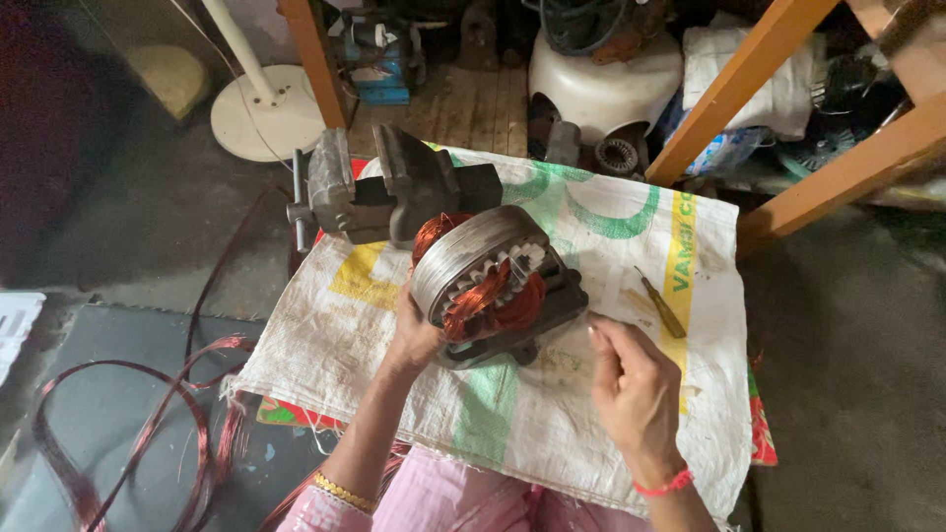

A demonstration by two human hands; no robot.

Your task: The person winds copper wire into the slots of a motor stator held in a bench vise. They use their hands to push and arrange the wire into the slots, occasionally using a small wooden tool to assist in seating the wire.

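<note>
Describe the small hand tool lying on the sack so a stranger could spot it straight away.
Start at the white woven sack spread over the work surface, then find the round motor stator wound with copper wire at its centre. To the right of it, past the right hand, lies a small awl-like tool with a yellowish-brown handle and thin dark shaft, the only loose tool there.

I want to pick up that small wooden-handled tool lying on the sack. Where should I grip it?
Grip the tool by its wooden handle, the thicker end nearer you, coming from above and the right. It lies flat on the sack with its thin metal tip pointing away, and the right hand is nearest.
</note>
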